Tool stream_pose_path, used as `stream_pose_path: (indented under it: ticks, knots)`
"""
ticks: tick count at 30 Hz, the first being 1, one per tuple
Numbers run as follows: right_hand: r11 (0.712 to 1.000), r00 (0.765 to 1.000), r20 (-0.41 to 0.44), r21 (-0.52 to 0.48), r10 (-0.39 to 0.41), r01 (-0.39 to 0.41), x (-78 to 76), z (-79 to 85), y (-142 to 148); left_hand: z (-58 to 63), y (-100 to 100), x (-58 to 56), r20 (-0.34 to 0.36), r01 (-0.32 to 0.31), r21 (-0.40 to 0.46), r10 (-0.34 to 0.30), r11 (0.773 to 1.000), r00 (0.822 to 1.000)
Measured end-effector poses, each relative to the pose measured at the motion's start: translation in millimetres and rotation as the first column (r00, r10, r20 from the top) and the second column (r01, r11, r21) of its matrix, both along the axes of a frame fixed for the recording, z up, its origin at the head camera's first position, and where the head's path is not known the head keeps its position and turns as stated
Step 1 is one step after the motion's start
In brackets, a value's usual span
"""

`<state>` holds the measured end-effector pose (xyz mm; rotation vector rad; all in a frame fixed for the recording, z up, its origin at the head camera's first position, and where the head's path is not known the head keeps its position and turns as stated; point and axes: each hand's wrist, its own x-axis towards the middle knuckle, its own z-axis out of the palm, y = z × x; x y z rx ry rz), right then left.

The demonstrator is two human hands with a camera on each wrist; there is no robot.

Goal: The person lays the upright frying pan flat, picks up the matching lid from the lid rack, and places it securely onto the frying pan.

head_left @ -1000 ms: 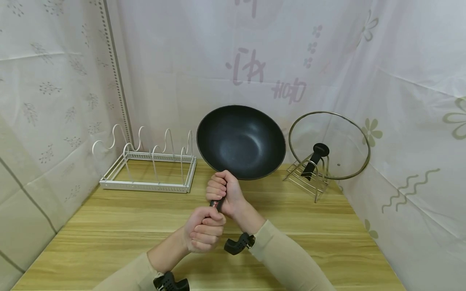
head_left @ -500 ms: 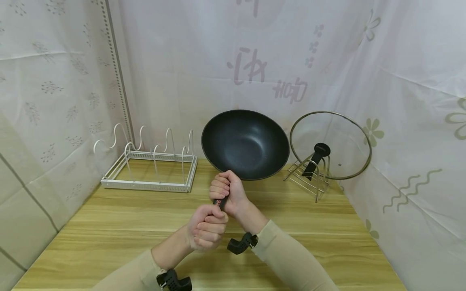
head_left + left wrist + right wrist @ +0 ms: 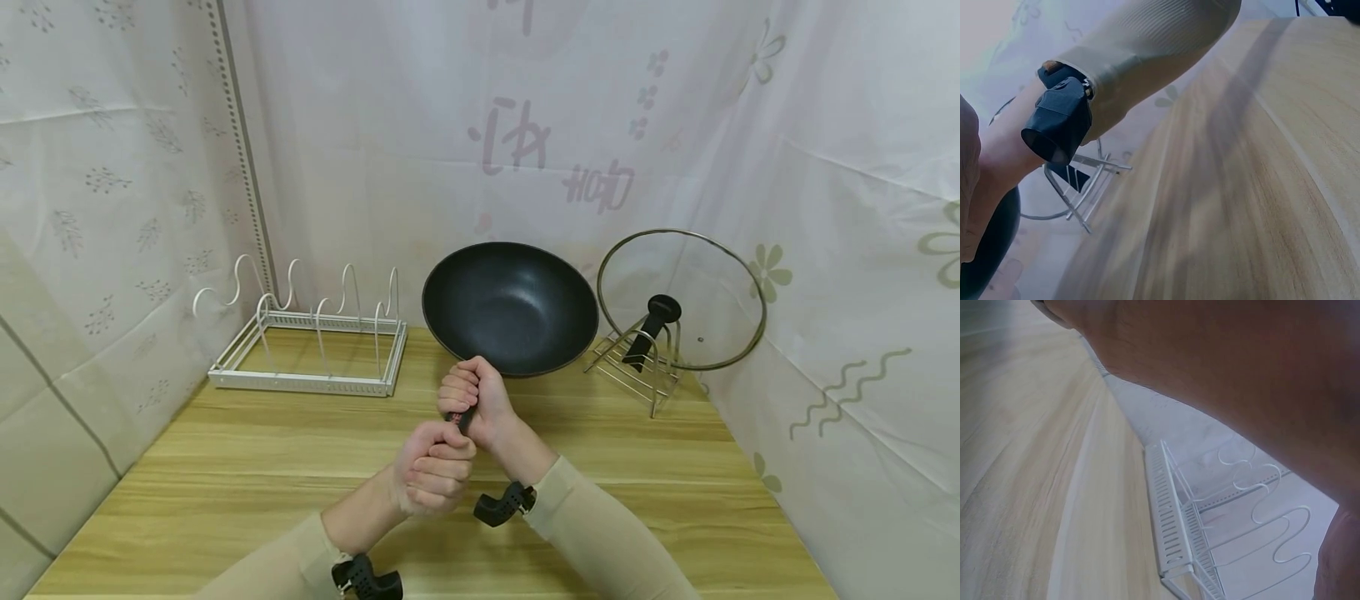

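Note:
A black wok point(image 3: 510, 308) is held up above the table in the head view, tilted so that its dark inside faces me. My right hand point(image 3: 480, 400) grips its handle just below the pan. Lower down, my left hand point(image 3: 435, 468) is wrapped round the same handle. Only a short piece of the handle point(image 3: 461, 419) with red marks shows between the two fists. Part of the wok's dark side point(image 3: 999, 237) appears at the lower left of the left wrist view. In the right wrist view, a dark forearm point(image 3: 1241, 375) covers much of the frame.
A white wire rack point(image 3: 300, 385) with wavy dividers stands at the back left of the wooden table point(image 3: 262, 467). At the back right, a glass lid point(image 3: 712, 308) with a black handle leans upright in a small metal stand point(image 3: 637, 385). Patterned curtains point(image 3: 375, 192) surround the table.
The wok has moved slightly right and down, and its far rim has dropped, so its opening looks flatter. Both hands have shifted a little right and keep their grip on the handle.

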<state>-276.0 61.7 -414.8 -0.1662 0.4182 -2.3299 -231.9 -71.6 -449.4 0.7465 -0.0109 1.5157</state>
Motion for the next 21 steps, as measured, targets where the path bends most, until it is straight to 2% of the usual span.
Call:
stream_pose_path:
  ticks: [13,21]
  knots:
    - [0.999,0.999,0.029,0.017,-0.028,0.028,-2.7,-15.5,9,-9.5,6,0.5,0.069,0.022,-0.030,-0.020,0.999,0.997]
    - [0.999,0.998,0.054,0.028,-0.044,0.042,-3.0,-22.4,12,-14.7,10,-1.1,0.076,0.035,-0.034,-0.032,0.999,0.997]
